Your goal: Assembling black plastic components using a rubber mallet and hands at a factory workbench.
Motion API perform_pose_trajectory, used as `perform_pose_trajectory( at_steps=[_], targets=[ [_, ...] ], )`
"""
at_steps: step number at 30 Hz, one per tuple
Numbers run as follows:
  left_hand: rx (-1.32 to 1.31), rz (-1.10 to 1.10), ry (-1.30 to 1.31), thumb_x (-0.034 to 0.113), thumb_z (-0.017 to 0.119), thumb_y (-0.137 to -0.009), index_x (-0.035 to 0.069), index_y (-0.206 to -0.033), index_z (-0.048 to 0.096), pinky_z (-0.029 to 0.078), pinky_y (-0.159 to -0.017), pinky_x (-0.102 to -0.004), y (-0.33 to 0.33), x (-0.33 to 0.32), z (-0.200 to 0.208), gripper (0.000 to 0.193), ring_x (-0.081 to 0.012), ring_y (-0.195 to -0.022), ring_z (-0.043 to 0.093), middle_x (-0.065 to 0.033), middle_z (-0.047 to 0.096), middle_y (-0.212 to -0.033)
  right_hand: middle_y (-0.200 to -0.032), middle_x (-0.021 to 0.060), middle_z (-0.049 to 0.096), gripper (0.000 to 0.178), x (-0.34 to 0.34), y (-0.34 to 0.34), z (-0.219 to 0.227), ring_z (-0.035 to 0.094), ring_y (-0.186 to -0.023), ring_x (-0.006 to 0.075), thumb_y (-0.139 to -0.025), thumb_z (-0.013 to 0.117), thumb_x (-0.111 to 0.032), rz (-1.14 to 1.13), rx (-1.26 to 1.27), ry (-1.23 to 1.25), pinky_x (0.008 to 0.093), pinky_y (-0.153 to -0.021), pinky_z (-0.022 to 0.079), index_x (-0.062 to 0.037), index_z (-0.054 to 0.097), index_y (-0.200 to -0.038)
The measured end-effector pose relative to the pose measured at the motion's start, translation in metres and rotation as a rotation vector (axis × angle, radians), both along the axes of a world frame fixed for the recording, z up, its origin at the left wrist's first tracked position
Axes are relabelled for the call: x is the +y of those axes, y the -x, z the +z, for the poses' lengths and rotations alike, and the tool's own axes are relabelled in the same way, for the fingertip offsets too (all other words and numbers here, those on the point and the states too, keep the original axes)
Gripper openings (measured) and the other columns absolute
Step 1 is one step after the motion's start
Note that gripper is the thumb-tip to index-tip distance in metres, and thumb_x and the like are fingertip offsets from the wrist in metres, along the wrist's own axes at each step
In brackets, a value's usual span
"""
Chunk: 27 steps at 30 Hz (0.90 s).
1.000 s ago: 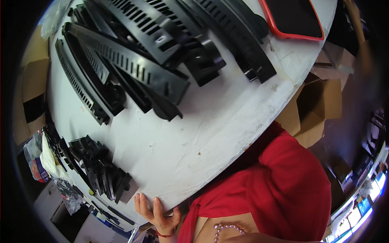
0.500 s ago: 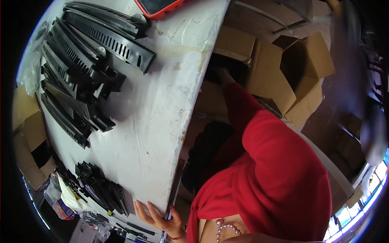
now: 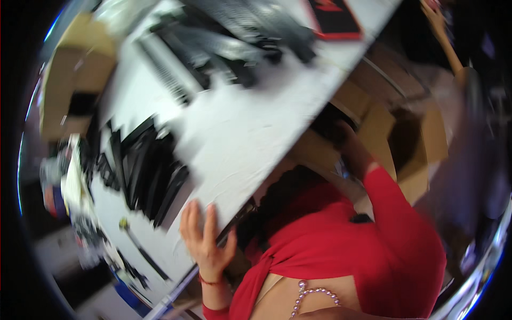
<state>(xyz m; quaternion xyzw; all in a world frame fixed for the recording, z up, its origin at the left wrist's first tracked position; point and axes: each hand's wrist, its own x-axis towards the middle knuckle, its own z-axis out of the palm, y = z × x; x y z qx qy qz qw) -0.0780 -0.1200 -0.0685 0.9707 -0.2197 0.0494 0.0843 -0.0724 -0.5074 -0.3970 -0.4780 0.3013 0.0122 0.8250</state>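
My left hand [image 3: 205,242] rests at the near edge of the white table [image 3: 242,141], fingers spread and holding nothing I can see. Just beyond its fingertips lies a bunch of slim black parts [image 3: 141,173]. My right arm reaches down past the table edge, and my right hand [image 3: 349,143] is low among the cardboard boxes, at something black [image 3: 326,124]. Its fingers are smeared and lost in shadow, so any grip is hidden. Long black slotted strips [image 3: 224,45] lie in a blurred pile farther up the table.
A red-framed phone [image 3: 337,21] lies at the table's far end. An open cardboard box [image 3: 380,136] stands beside my right arm; another box [image 3: 80,56] is past the table's left side. A thin black rod [image 3: 144,250] lies left of my left hand. Another person's arm [image 3: 445,40] shows top right.
The view has swung, shifting the table and strips up and right in the picture. My right forearm shows more, drawn back somewhat from the dark box. My left hand stays at the table edge.
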Motion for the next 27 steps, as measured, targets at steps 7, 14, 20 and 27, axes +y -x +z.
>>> perform_pose_trajectory(
  at_steps=[7, 14, 20, 27],
  targets=[
    [0.033, -0.116, 0.134, 0.026, 0.073, -0.081, 0.013, -0.144, 0.048, 0.031, -0.116, -0.0479, 0.002, 0.005, 0.007, 0.069, -0.0366, -0.135, 0.043, -0.0203, 0.046, -0.144, -0.09, 0.0096, 0.068, 0.036, 0.009, 0.042, 0.086, 0.065, -0.08, 0.0258, -0.079, 0.07, -0.04, -0.087, 0.134, -0.71, 0.0391, -0.069, 0.055, -0.0099, 0.066, -0.098],
    [-0.037, -0.118, 0.54, 0.016, 0.071, -0.085, 0.006, -0.142, 0.048, 0.039, -0.11, -0.0443, 0.013, 0.022, -0.005, 0.063, -0.0359, -0.131, 0.048, -0.02, 0.051, -0.139, -0.103, 0.0097, 0.06, 0.048, 0.031, 0.036, 0.257, 0.058, -0.081, 0.0158, -0.078, 0.065, -0.023, 0.232, -0.43, 0.031, 0.0258, -0.07, 0.05, -0.0032, 0.051, -0.12],
    [0.234, -0.07, 1.506, 0.048, 0.056, -0.097, 0.006, -0.157, 0.015, 0.028, -0.117, -0.0415, -0.014, 0.045, -0.013, 0.084, -0.0252, -0.134, 0.044, -0.0138, 0.046, -0.145, -0.12, 0.0218, 0.061, 0.081, 0.101, -0.042, 0.353, 0.061, -0.114, 0.0299, -0.064, 0.08, -0.02, 0.797, -0.732, 1.039, 0.0371, -0.1, 0.044, 0.0041, 0.047, -0.134],
    [0.124, 0.002, 1.182, 0.023, 0.074, -0.085, 0.007, -0.148, 0.041, 0.032, -0.113, -0.0383, 0.001, 0.09, 0.009, 0.073, -0.0255, -0.132, 0.047, -0.0134, 0.051, -0.141, -0.099, 0.0197, 0.061, 0.057, 0.204, -0.098, 0.377, 0.06, -0.095, 0.0385, -0.064, 0.073, -0.023, 1.282, -1.152, 1.609, 0.0431, -0.082, 0.051, -0.0058, 0.061, -0.116]
  ],
)
